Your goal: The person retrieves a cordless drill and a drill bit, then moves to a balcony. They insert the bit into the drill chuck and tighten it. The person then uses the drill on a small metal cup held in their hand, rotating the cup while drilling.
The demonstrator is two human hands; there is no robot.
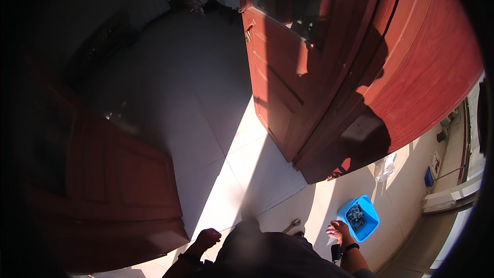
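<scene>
My left hand (209, 238) hangs in shadow at the lower middle, its fingers curled in and no object showing in it. My right hand (337, 230) is in sunlight just left of a blue plastic basin (372, 206). Its fingers are loosely bent and a little apart, with nothing visible in them. Inside the basin lie several small grey metal-looking parts (355, 216), too small to name exactly. On the pale floor between my hands lies a wrench (294, 224), beside my body.
A red-brown door leaf (280, 90) stands open ahead, with another leaf (123, 175) at left. Between them, a tiled floor (206, 139) runs into a dark room. A clear plastic bag (385, 167) lies beyond the basin. A smaller blue object (428, 177) is at far right.
</scene>
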